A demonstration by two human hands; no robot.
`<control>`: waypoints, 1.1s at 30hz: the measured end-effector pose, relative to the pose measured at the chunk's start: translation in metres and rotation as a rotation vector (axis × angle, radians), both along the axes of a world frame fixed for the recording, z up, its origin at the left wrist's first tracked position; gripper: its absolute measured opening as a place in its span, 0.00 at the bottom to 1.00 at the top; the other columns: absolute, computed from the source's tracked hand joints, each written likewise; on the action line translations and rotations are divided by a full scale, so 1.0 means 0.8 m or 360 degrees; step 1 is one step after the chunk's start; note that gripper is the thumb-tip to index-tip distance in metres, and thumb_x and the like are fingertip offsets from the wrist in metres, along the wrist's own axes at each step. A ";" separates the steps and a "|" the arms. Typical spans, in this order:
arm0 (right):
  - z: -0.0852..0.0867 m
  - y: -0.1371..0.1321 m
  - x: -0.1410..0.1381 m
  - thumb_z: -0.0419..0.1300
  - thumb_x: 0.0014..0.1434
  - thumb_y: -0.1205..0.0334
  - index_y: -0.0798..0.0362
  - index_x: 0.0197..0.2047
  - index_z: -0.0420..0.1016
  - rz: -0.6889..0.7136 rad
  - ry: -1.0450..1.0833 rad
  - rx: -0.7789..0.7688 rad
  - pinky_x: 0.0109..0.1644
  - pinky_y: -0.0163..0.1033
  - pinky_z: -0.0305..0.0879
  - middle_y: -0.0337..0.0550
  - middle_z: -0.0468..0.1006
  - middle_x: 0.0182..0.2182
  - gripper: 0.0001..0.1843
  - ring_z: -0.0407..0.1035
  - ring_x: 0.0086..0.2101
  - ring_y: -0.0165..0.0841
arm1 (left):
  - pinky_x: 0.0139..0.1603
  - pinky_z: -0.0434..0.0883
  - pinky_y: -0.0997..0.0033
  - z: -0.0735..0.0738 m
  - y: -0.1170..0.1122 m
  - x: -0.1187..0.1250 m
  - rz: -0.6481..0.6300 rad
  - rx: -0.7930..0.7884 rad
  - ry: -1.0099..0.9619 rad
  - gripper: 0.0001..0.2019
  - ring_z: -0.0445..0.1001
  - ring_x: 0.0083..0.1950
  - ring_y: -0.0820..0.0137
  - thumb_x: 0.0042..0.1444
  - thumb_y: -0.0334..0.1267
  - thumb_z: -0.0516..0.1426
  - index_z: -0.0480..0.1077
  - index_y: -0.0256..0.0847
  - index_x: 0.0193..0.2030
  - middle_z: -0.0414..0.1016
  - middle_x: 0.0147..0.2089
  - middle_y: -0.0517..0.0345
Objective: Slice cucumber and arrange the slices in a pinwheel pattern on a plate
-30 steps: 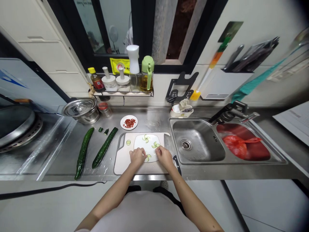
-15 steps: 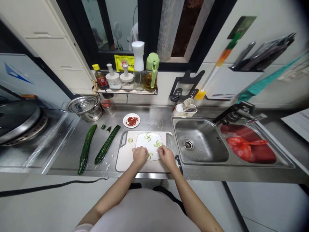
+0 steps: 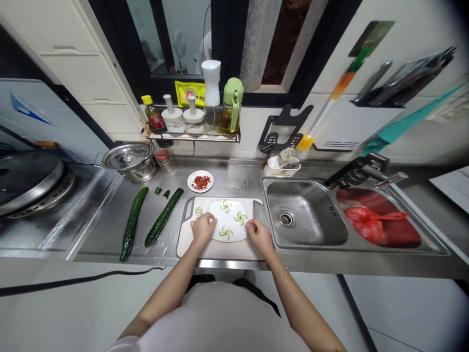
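Observation:
A white plate lies on a pale cutting board and carries three small pinwheels of cucumber slices. My left hand grips the plate's left rim with curled fingers. My right hand holds the plate's right rim the same way. One loose cucumber slice lies on the board, left of the plate. Left of the board lie two long cucumbers on the steel counter, with two cut-off ends above them.
A small dish of red chilli sits behind the board. A steel sink is to the right, holding a red bag in a red basin. A lidded pot, a stove and a rack of condiment bottles stand at left and back.
Both hands moved apart from the plate's near middle, where they were at a cucumber pinwheel, out to its left and right rims. The camera view shifted slightly.

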State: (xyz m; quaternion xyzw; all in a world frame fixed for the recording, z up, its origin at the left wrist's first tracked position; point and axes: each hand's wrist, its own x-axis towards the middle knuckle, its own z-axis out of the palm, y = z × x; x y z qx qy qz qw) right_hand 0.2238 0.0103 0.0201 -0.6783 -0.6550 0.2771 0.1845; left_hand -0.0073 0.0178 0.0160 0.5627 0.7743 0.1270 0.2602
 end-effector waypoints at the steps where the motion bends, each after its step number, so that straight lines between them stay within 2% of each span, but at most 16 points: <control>1: 0.000 0.000 0.002 0.48 0.61 0.53 0.52 0.38 0.74 -0.0012 0.0012 0.0010 0.32 0.32 0.55 0.38 0.71 0.23 0.17 0.65 0.26 0.32 | 0.50 0.58 0.60 -0.002 0.004 -0.011 0.0087 0.0022 0.0012 0.10 0.73 0.46 0.63 0.59 0.45 0.53 0.72 0.48 0.43 0.77 0.40 0.58; 4: -0.001 0.001 0.003 0.48 0.61 0.52 0.52 0.37 0.73 -0.0030 0.0060 0.0047 0.31 0.33 0.54 0.37 0.70 0.21 0.17 0.64 0.25 0.32 | 0.52 0.59 0.58 -0.009 0.015 -0.039 0.0300 0.0017 0.0090 0.11 0.73 0.48 0.60 0.58 0.45 0.54 0.71 0.47 0.46 0.77 0.42 0.56; 7: -0.002 0.001 0.001 0.48 0.60 0.51 0.52 0.36 0.73 -0.0023 0.0111 0.0100 0.30 0.33 0.53 0.36 0.67 0.19 0.17 0.63 0.24 0.32 | 0.53 0.58 0.56 -0.016 0.023 -0.055 0.0372 -0.0026 0.0164 0.14 0.72 0.50 0.58 0.58 0.45 0.53 0.70 0.46 0.48 0.77 0.44 0.53; 11: -0.005 0.001 -0.002 0.49 0.60 0.49 0.52 0.35 0.73 -0.0006 0.0146 0.0115 0.29 0.34 0.53 0.36 0.67 0.19 0.18 0.63 0.23 0.32 | 0.54 0.58 0.53 -0.024 0.030 -0.060 0.0377 -0.0043 0.0230 0.15 0.71 0.52 0.55 0.58 0.45 0.53 0.71 0.46 0.49 0.76 0.47 0.50; 17: -0.008 0.000 0.001 0.49 0.59 0.49 0.52 0.35 0.73 -0.0008 0.0155 0.0123 0.29 0.34 0.53 0.36 0.67 0.19 0.17 0.64 0.24 0.33 | 0.53 0.59 0.54 -0.034 0.034 -0.062 0.0359 -0.0003 0.0215 0.11 0.71 0.52 0.55 0.57 0.43 0.54 0.72 0.44 0.44 0.76 0.47 0.49; 22: -0.007 0.000 0.001 0.49 0.59 0.49 0.52 0.35 0.73 0.0005 0.0154 0.0128 0.29 0.34 0.52 0.36 0.68 0.19 0.18 0.63 0.23 0.32 | 0.53 0.60 0.53 -0.039 0.035 -0.063 0.0400 0.0072 0.0231 0.14 0.70 0.53 0.54 0.55 0.44 0.55 0.72 0.44 0.47 0.74 0.49 0.48; 26: -0.007 0.000 -0.003 0.49 0.59 0.49 0.52 0.35 0.73 0.0019 0.0153 0.0111 0.29 0.34 0.52 0.36 0.66 0.19 0.18 0.63 0.23 0.32 | 0.54 0.60 0.53 -0.042 0.036 -0.066 0.0405 0.0035 0.0215 0.13 0.70 0.53 0.53 0.55 0.45 0.56 0.73 0.44 0.45 0.74 0.48 0.47; 33: -0.005 -0.003 -0.002 0.49 0.59 0.49 0.51 0.35 0.73 0.0020 0.0169 0.0105 0.29 0.34 0.52 0.35 0.66 0.18 0.18 0.62 0.23 0.32 | 0.52 0.61 0.56 -0.046 0.036 -0.065 0.0387 0.0117 0.0082 0.06 0.71 0.50 0.56 0.54 0.38 0.56 0.72 0.44 0.39 0.75 0.44 0.51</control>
